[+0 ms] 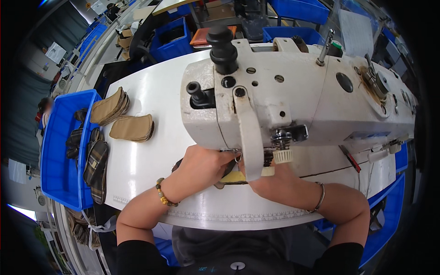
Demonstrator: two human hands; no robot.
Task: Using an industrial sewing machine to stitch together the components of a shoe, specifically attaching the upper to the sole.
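Observation:
A white industrial sewing machine [298, 103] stands over the work, its head above both hands. My left hand [201, 167] is closed at the needle area, fingers bent together over a dark fabric piece [228, 167] that shows at its edge. Just in front of the needle area lies a yellow strip [233, 177], with a thin dark and tan edge below it. My right hand [270, 178] reaches in under the machine head from the right. Its fingers are hidden behind the machine's pale lever [251, 142], so their grip does not show.
Two stacks of tan fabric pads [107, 107] [132, 128] lie on the white table [160, 98] at left. Beside them, a blue bin [66, 183] holds dark pieces, with plaid pads [96, 169] against its edge. A red-handled tool [351, 160] lies at right.

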